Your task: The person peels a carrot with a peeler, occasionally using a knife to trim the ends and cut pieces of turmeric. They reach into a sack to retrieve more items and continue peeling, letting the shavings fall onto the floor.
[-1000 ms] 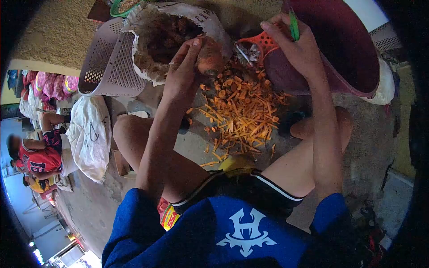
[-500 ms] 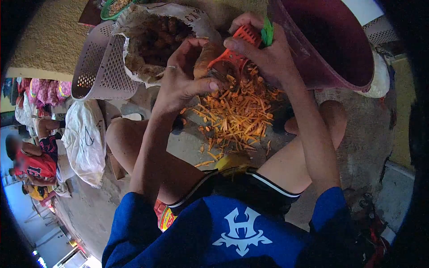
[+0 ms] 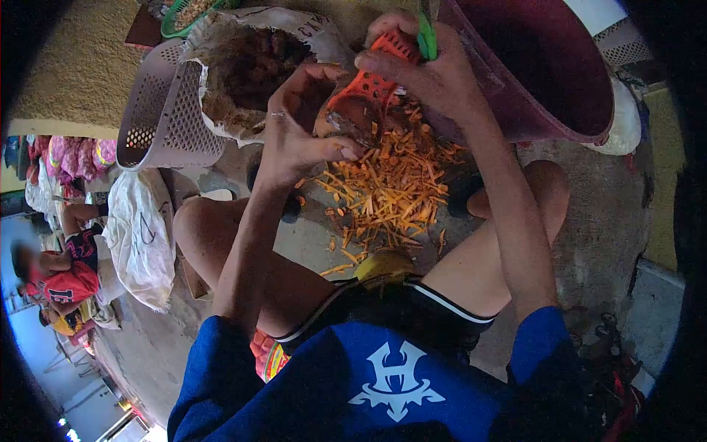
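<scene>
My left hand (image 3: 298,140) is closed around a thick carrot (image 3: 322,124) with a brownish skin, mostly hidden by fingers and tool. In my right hand (image 3: 434,74) is an orange plastic peeler (image 3: 375,87) with holes in its body, its wide end against the carrot. Something bright green (image 3: 426,37) shows beside the right fingers. Below both hands, a pile of orange peelings (image 3: 394,188) lies on the concrete floor between my legs.
An open white sack (image 3: 221,110) of dark brown roots stands beyond my left hand, against a perforated plastic basket (image 3: 177,118). A big maroon tub (image 3: 508,96) stands right. Further left are a white sack (image 3: 140,236) and a seated person in red (image 3: 70,283).
My right hand has moved slightly left with the peeler, which now covers more of the carrot. The left hand stays nearly in place.
</scene>
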`<action>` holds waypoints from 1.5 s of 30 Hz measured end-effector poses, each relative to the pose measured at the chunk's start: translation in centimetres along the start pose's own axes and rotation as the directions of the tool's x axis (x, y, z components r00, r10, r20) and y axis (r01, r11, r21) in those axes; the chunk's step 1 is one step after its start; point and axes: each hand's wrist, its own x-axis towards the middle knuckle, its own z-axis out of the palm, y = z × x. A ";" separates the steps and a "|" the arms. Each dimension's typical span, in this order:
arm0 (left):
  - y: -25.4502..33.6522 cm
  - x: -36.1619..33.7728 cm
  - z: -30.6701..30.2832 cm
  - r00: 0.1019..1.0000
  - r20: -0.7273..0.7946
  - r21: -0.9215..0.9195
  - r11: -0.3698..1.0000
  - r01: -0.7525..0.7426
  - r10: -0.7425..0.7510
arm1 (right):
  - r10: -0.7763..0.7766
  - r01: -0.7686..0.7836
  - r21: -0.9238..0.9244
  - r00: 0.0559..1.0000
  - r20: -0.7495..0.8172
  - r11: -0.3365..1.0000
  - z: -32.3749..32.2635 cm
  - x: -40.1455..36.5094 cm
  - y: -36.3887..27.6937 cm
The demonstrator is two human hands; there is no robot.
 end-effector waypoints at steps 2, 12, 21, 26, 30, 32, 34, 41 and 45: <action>-0.2 0.0 0.0 1.000 -0.011 0.001 1.000 0.007 -0.007 | 0.017 -0.016 0.027 1.000 -0.023 1.000 0.5 0.2 0.7; -0.7 0.3 0.3 0.996 -0.043 -0.052 0.996 0.076 -0.078 | 0.151 -0.150 -0.028 0.988 0.045 0.988 0.2 0.6 1.7; -0.2 -0.1 -0.6 0.996 -0.089 -0.019 1.000 -0.007 0.005 | -0.105 0.136 0.801 0.990 -0.092 0.582 -3.3 2.0 2.6; -0.4 0.2 -0.4 0.997 -0.082 -0.031 1.000 0.004 -0.006 | 0.119 -0.113 0.145 0.992 -0.033 0.983 -0.3 0.2 -1.5; -0.7 0.2 -1.0 0.994 -0.007 0.152 0.982 -0.109 0.111 | 0.047 -0.057 0.183 0.997 0.055 0.981 -0.1 0.5 -0.9; -0.8 0.3 -1.2 0.993 0.020 0.053 0.992 -0.114 0.113 | 0.099 -0.095 0.117 0.995 -0.027 0.989 -0.4 1.2 0.1; -0.7 -0.1 -1.2 0.992 0.049 -0.040 0.993 -0.114 0.116 | 0.141 -0.135 0.061 0.983 -0.117 0.989 0.7 2.0 0.8; 0.0 0.0 -0.6 0.997 -0.071 -0.019 0.999 -0.042 0.041 | 0.079 -0.082 0.061 0.996 0.045 0.995 -0.5 0.2 0.8; -0.2 -0.7 -0.4 0.994 0.062 -0.119 0.989 -0.084 0.092 | 0.189 -0.199 -0.028 0.960 -0.206 0.980 -1.6 1.5 1.3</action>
